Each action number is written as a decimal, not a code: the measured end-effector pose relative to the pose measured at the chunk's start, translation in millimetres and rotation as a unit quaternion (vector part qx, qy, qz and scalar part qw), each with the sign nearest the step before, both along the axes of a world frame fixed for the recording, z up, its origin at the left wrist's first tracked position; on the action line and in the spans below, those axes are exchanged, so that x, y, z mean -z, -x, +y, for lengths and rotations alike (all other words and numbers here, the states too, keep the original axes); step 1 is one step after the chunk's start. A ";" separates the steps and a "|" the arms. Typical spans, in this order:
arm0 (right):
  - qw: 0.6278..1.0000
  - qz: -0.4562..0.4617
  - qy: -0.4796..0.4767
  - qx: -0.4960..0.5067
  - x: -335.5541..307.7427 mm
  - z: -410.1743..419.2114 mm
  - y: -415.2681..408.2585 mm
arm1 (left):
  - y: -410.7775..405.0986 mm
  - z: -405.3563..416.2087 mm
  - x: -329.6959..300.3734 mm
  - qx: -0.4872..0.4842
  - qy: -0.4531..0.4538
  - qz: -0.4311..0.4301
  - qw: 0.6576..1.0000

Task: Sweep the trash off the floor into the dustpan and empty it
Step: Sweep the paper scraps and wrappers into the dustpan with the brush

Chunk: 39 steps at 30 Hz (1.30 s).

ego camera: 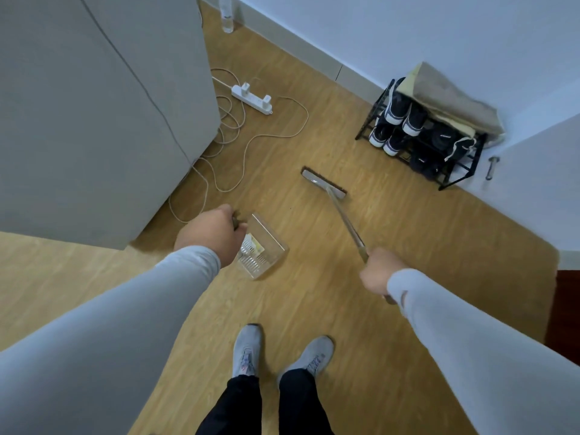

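Observation:
My left hand grips the handle of a clear plastic dustpan, which hangs over the wooden floor in front of my feet. A small yellowish-white scrap lies inside the pan. My right hand grips the thin shaft of a broom. Its flat head with dark bristles rests on the floor ahead, to the right of the dustpan. The dustpan's handle is mostly hidden under my left hand.
A grey cabinet fills the left. A white power strip and loose cables lie on the floor beside it. A black shoe rack stands against the right wall, a water bottle at the far corner. My two shoes stand below.

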State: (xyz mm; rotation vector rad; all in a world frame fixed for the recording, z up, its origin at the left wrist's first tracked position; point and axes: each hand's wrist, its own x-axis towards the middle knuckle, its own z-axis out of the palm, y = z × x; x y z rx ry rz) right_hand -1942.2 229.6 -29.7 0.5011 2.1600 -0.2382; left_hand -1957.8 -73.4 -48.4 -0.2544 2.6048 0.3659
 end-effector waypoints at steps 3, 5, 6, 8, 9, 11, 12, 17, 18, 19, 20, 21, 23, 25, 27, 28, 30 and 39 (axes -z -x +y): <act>0.997 -0.061 -0.001 -0.051 16.5 -12.1 -20.2 | 8.2 5.4 3.7 -0.002 0.008 0.011 1.000; 0.993 -0.098 0.030 -0.059 3.8 -4.8 -40.7 | 12.1 6.4 3.8 0.001 0.007 0.013 1.000; 0.991 -0.110 0.045 -0.059 -8.8 5.1 -45.2 | 13.9 6.2 3.2 0.002 0.007 0.011 1.000; 0.990 -0.105 0.091 -0.006 -43.7 32.4 -42.4 | 15.8 4.6 1.0 0.000 0.008 0.006 1.000; 0.987 -0.097 0.120 0.048 -62.3 48.4 -39.6 | 15.8 4.2 0.3 0.000 0.009 0.006 1.000; 0.982 -0.093 0.126 0.106 -91.9 73.0 -38.3 | 14.9 4.5 -0.1 0.002 0.009 0.007 1.000; 0.983 -0.090 0.114 0.108 -99.7 78.1 -39.3 | 14.7 5.2 -0.1 0.003 0.007 0.007 1.000; 0.997 -0.022 0.062 0.050 -55.0 52.0 -34.5 | 18.0 5.8 1.0 0.001 0.007 0.010 1.000; 0.999 -0.022 0.040 0.019 -41.1 43.1 -30.7 | 17.8 5.2 1.1 -0.001 0.008 0.012 1.000; 0.999 -0.034 0.025 -0.006 -27.5 32.7 -30.1 | 17.0 4.6 1.5 -0.003 0.010 0.014 1.000; 0.998 -0.056 0.012 -0.035 -16.8 20.4 -33.4 | 16.2 4.5 1.1 -0.004 0.012 0.016 1.000; 0.994 -0.084 0.004 -0.063 -10.2 8.1 -40.6 | 15.3 4.6 0.8 -0.004 0.013 0.018 1.000; 0.986 -0.128 0.016 -0.105 -8.2 -5.6 -58.9 | 13.8 6.8 -0.8 -0.002 0.015 0.019 1.000; 0.982 -0.144 0.051 -0.106 -24.5 1.0 -66.5 | 12.5 9.3 -3.1 0.002 0.019 0.022 1.000; 0.984 -0.144 0.100 -0.031 -51.6 26.2 -62.3 | 9.7 10.1 -5.5 0.002 0.020 0.023 1.000; 0.982 -0.137 0.131 0.012 -68.1 40.6 -60.4 | 7.7 9.7 -6.6 0.001 0.020 0.023 1.000; 0.977 -0.123 0.160 0.075 -97.1 65.3 -62.5 | 3.1 6.6 -7.3 0.000 0.019 0.023 1.000; 0.984 -0.038 0.090 0.150 -98.4 99.5 -113.6 | -32.7 13.4 -26.2 0.099 -0.005 -0.009 0.995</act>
